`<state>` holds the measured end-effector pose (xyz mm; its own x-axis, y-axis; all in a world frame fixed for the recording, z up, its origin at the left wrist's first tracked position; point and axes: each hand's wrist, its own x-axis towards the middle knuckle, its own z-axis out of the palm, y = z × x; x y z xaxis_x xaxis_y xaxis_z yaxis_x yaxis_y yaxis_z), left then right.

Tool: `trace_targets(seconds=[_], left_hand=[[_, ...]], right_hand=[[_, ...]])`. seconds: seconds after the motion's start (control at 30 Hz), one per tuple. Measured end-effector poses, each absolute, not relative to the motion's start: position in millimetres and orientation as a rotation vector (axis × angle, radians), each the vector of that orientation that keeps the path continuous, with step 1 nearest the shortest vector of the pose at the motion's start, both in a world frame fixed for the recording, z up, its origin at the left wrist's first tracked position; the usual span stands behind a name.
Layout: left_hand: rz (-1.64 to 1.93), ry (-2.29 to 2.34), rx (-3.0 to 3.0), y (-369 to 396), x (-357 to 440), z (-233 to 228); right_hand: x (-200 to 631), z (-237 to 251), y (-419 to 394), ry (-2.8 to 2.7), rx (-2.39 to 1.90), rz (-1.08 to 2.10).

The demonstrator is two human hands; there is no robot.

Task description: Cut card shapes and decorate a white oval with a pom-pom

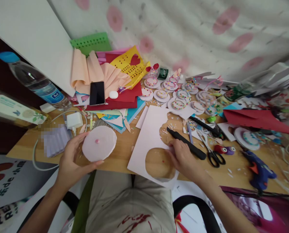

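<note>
My left hand (70,158) holds a pale pink foam disc (99,144) with a small pink bead at its middle, just above the table's front edge. My right hand (183,158) rests on a pale pink foam sheet (150,132) with round holes cut out of it, and grips the near end of a black craft knife (187,143) that lies across the sheet. Black-handled scissors (211,152) lie just right of the knife.
Several decorated foam discs (178,104) lie at the back. Coloured paper sheets (117,94), a phone (97,93), a water bottle (35,81) and a white charger (74,120) sit left. A blue glue gun (259,170) and a red sheet (256,119) lie right.
</note>
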<state>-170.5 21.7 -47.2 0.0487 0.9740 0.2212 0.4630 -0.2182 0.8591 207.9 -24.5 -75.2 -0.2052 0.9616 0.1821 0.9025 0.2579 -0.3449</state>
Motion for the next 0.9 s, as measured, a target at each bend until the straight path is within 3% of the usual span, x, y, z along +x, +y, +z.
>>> trace_targets(seconds=[0.33, 0.73, 0.9], left_hand=[[1.067, 1.383, 1.727, 17, -169, -63], [0.809, 1.380, 2.100, 29, -153, -59], [0.728, 1.294, 2.161, 37, -132, -62]], right_hand=[[221, -36, -27, -1.919, -1.691, 0.037], [229, -14, -19, -1.338, -1.665, 0.513], [229, -2, -20, -1.258, -1.605, 0.553]])
